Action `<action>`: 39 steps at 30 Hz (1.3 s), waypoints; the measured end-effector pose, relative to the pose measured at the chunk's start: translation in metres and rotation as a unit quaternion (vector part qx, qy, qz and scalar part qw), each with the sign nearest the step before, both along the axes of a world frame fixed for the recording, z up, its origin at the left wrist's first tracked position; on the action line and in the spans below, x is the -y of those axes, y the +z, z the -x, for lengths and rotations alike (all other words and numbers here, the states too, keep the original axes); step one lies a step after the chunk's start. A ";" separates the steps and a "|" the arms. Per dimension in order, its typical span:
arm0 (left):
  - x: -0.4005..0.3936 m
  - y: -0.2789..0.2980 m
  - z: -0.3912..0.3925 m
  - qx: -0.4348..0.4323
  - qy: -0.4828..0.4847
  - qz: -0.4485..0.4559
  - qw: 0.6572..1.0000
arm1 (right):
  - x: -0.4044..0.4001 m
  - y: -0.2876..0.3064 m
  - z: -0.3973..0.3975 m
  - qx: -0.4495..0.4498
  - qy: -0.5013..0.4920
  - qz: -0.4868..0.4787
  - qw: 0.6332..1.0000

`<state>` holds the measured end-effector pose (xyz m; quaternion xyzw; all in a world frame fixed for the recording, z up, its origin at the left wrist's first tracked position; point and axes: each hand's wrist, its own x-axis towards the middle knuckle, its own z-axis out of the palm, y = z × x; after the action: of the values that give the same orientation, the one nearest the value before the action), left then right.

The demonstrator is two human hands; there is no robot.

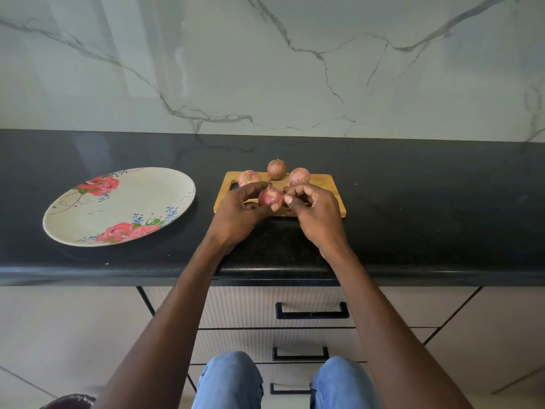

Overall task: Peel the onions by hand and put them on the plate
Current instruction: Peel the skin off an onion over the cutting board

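Note:
My left hand grips a small reddish onion just above the wooden cutting board. My right hand pinches at the onion's right side with thumb and fingertips. At the back of the board lie three more unpeeled onions: one on the left, one in the middle and one on the right. A round plate with a rose pattern lies on the counter to the left, with nothing on it.
The black counter ends at a marble wall behind and at a rounded front edge near me. Drawers with black handles are below. My knees in blue jeans show at the bottom.

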<state>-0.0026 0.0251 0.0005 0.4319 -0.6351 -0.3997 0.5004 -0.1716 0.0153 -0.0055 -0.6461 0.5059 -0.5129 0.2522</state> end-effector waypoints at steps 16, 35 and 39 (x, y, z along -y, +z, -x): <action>-0.009 0.007 0.004 -0.050 -0.027 0.014 0.998 | -0.005 0.004 0.003 0.073 0.016 -0.015 0.997; 0.000 -0.003 -0.003 -0.030 0.048 0.090 0.994 | -0.009 0.005 0.002 0.122 0.137 -0.064 0.981; 0.000 -0.002 -0.002 -0.031 0.045 0.082 0.995 | -0.008 0.005 0.001 0.118 0.141 -0.075 0.980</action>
<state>-0.0007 0.0252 -0.0015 0.4052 -0.6299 -0.3368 0.5707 -0.1728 0.0232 -0.0008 -0.6249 0.4135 -0.5056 0.4276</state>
